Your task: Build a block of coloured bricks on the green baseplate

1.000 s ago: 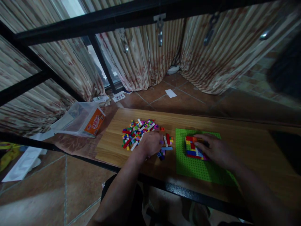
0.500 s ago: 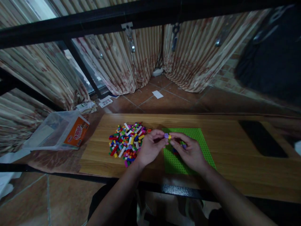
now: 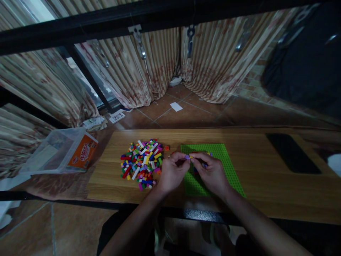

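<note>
Between the fingertips of both hands are a small purple brick point(image 3: 187, 157) and a yellow brick point(image 3: 191, 157), touching each other. My left hand point(image 3: 173, 170) pinches the purple one. From the other side, my right hand point(image 3: 211, 170) is closed on the yellow one, above the green baseplate point(image 3: 229, 170). Some joined bricks point(image 3: 204, 165) on the baseplate are mostly hidden behind my right hand. Left of my left hand lies a loose pile of mixed-colour bricks point(image 3: 144, 160), and one orange-red brick point(image 3: 167, 148) sits apart from it.
Everything rests on a wooden table point(image 3: 106, 170) with a dark front edge. A black phone-like slab point(image 3: 293, 153) lies at the right. Beyond the left end stands a clear plastic box point(image 3: 58, 149) with an orange label. Curtains point(image 3: 160, 67) hang behind.
The view has shifted slightly. My fingertips have come closer together around the two bricks, which now show less. More of the joined bricks' top edge shows behind my right hand.
</note>
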A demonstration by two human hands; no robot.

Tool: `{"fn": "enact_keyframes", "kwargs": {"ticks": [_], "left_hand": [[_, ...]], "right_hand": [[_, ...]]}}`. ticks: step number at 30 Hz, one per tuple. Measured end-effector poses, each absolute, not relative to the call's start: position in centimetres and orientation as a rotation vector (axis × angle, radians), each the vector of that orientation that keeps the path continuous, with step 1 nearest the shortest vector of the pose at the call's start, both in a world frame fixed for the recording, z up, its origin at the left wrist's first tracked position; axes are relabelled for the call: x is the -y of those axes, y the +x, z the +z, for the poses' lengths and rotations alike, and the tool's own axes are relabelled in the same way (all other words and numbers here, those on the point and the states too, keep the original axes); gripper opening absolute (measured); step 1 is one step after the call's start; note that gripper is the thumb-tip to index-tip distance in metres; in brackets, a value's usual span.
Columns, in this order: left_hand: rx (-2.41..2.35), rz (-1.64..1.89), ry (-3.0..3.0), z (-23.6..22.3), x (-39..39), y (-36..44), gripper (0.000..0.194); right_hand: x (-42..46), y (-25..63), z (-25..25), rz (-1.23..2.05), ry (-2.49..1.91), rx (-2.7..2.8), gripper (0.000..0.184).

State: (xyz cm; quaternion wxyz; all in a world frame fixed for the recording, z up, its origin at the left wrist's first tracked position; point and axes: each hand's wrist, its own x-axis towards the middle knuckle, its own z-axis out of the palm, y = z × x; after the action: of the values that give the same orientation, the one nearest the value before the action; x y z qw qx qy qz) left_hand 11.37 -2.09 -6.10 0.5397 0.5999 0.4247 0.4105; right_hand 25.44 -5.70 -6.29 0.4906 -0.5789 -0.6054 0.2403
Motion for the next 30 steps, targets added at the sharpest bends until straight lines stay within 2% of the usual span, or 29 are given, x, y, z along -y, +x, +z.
{"fn": "enact_keyframes", "kwargs": {"ticks": [5, 11, 17, 24, 30], "left_hand": [[-1.102, 0.975, 1.442, -6.4, 2.1, 11.5, 0.009], [-1.14, 0.91, 1.558, -5.9, 1.5, 10.8, 0.009], [-1.072, 0.84, 1.7, -7.3, 1.7, 11.0, 0.009], [-1.03, 0.804, 1.802, -8.0, 1.8, 11.3, 0.01], [-1.059, 0.774, 1.842, -8.0, 1.7, 11.2, 0.012]], "right_hand": [[5.6, 25.8, -6.4, 0.615, -1.441, 1.404, 0.018], [5.0, 29.4, -5.6, 0.641, -1.512, 1.181, 0.027], [4.3, 32.4, -6.1, 0.711, -1.621, 1.057, 0.025], [4.0, 33.1, -6.8, 0.651, -1.782, 1.318, 0.015], [3.7, 32.3, -7.4, 0.678, -1.755, 1.484, 0.011]]}}
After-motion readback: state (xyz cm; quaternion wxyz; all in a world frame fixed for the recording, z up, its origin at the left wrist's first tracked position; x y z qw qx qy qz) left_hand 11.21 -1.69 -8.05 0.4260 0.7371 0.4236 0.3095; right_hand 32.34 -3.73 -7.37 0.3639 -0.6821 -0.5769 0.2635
